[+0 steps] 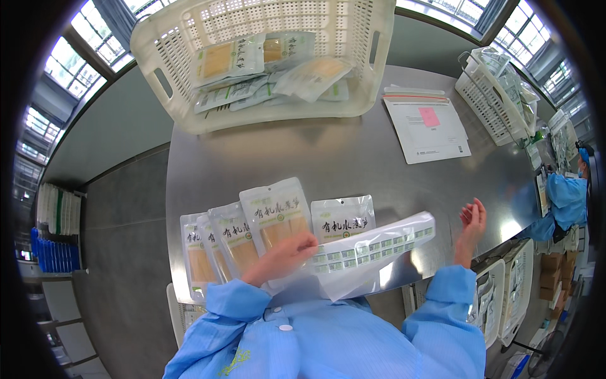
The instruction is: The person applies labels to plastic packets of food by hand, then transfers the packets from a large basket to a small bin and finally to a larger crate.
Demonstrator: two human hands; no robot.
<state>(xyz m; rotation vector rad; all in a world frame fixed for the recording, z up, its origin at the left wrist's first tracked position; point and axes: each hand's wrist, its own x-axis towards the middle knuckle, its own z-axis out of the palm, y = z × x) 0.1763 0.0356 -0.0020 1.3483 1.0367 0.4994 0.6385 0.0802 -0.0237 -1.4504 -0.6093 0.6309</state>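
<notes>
My left hand (289,253) has its fingers closed on the left end of a sheet of small green-and-white stickers (374,248), whose right part curls up over the table. Raised at the right, my right hand (471,225) has bent fingers; whether a small sticker is on them cannot be told. Several clear-front food pouches with printed faces overlap in a fan at the left, the nearest one (272,206) beside my left hand. Another pouch (343,213) lies flat behind the sheet, its lower part hidden.
A white plastic basket (284,113) with pouches stands at the table's back. White envelopes (426,137) with a pink note lie at the back right, near a second filled basket (492,104). A person in blue (568,199) is at the far right. More baskets (518,293) stand below the table's right edge.
</notes>
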